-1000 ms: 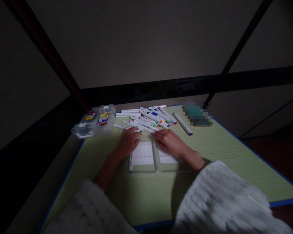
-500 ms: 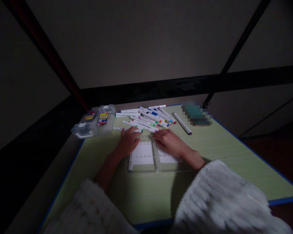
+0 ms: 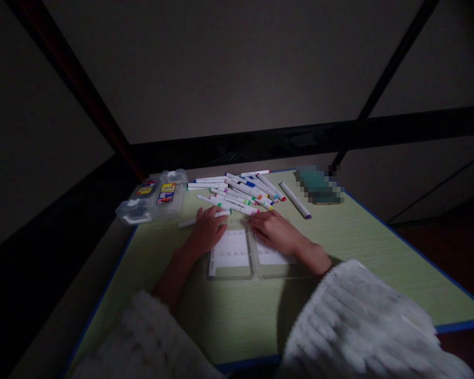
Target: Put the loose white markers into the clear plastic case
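Note:
My left hand [image 3: 208,230] is closed on a white marker [image 3: 189,223] that sticks out to its left, just above the far edge of an open clear plastic case [image 3: 237,258] with white inserts. My right hand [image 3: 274,230] rests fingers-down on the case's right half, its fingertips at the near edge of a pile of white markers [image 3: 240,192] with coloured caps. One marker [image 3: 211,263] lies in the left slot of the case. Fluffy white sleeves cover both forearms.
A second clear case [image 3: 154,201] with coloured labels sits shut at the table's far left corner. A single purple-tipped marker [image 3: 295,200] lies right of the pile, beside a blurred green object [image 3: 318,185]. The green table [image 3: 363,247] has a blue edge; dark bars stand behind.
My left hand has drawn a white marker out of the pile towards me and to the left. My right hand has barely shifted.

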A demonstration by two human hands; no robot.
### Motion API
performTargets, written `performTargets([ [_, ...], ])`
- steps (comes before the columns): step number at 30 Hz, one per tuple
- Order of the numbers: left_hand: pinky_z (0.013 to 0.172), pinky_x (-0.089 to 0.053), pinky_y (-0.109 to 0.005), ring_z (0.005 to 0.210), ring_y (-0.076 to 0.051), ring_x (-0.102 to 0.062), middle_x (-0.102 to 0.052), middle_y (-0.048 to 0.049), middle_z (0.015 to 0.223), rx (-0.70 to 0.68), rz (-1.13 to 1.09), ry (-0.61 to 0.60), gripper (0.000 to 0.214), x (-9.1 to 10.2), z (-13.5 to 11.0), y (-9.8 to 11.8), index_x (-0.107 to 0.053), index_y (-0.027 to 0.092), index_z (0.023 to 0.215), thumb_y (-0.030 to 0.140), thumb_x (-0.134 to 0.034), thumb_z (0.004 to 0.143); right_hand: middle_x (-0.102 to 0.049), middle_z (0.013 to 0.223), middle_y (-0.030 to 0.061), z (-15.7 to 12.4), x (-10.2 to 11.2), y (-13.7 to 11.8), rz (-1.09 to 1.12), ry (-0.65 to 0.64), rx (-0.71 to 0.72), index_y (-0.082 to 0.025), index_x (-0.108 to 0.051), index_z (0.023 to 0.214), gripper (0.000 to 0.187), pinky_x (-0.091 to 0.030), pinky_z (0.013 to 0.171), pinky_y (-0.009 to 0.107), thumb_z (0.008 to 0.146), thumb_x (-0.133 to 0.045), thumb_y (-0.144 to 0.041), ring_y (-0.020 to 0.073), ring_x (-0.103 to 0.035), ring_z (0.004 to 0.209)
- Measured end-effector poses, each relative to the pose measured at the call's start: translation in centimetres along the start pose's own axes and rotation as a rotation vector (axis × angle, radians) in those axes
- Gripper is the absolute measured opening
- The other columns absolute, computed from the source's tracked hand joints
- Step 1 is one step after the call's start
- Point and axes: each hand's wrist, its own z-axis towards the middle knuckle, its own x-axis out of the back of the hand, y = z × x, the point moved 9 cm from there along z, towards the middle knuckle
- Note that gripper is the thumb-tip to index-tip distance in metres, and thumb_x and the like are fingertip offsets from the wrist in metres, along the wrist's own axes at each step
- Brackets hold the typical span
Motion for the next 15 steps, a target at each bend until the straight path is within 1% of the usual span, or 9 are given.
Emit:
performTargets([
  [2, 0.099, -0.026, -0.051, 0.11, -0.024, -0.046, -0.051, -0.0107, 0.115, 0.005, -0.013, 0.001, 0.026, -0.14, -0.03, -0.16, -0.059, 0.018, 0.102, 0.022, -0.045, 0.081, -0.061, 0.09, 0.0084, 0.03, -0.01, -0.01, 0.002, -0.004, 0.002, -0.014, -0.058, 0.095, 0.017, -0.032, 0.077, 0.028, 0.083, -0.046, -0.012, 0.0181, -0.055, 0.089],
  [6, 0.098, -0.03, -0.045, 0.112, -0.025, -0.045, -0.052, -0.0143, 0.117, -0.023, -0.035, 0.013, 0.027, -0.48, 0.05, -0.32, -0.059, 0.013, 0.102, 0.02, -0.047, 0.08, -0.061, 0.087, 0.0078, 0.04, 0.06, -0.06, -0.01, -0.005, 0.002, -0.014, -0.058, 0.091, 0.015, -0.032, 0.076, 0.028, 0.084, -0.045, -0.012, 0.0173, -0.055, 0.086],
  [8, 0.098, -0.031, -0.044, 0.111, -0.025, -0.046, -0.053, -0.0136, 0.117, -0.03, -0.022, 0.019, 0.026, -0.54, 0.07, -0.38, -0.06, 0.013, 0.102, 0.02, -0.047, 0.08, -0.061, 0.085, 0.0072, 0.04, 0.11, -0.13, -0.014, 0.001, 0.007, -0.014, -0.058, 0.089, 0.014, -0.032, 0.075, 0.028, 0.084, -0.045, -0.013, 0.0169, -0.055, 0.083],
  [13, 0.097, -0.031, -0.049, 0.109, -0.024, -0.048, -0.053, -0.0114, 0.116, -0.03, 0.006, 0.031, 0.026, -0.12, -0.07, -0.23, -0.06, 0.017, 0.102, 0.021, -0.045, 0.081, -0.061, 0.085, 0.0068, 0.13, 0.04, -0.22, -0.009, 0.01, 0.024, -0.014, -0.058, 0.089, 0.015, -0.033, 0.074, 0.027, 0.083, -0.045, -0.012, 0.0163, -0.055, 0.081],
  [15, 0.098, -0.032, -0.047, 0.109, -0.023, -0.048, -0.053, -0.0106, 0.115, -0.038, 0.002, 0.042, 0.026, 0.21, -0.1, -0.05, -0.06, 0.017, 0.101, 0.02, -0.043, 0.082, -0.061, 0.084, 0.007, 0.14, -0.02, -0.23, -0.006, 0.008, 0.03, -0.014, -0.058, 0.087, 0.014, -0.033, 0.074, 0.027, 0.083, -0.045, -0.012, 0.016, -0.055, 0.08],
])
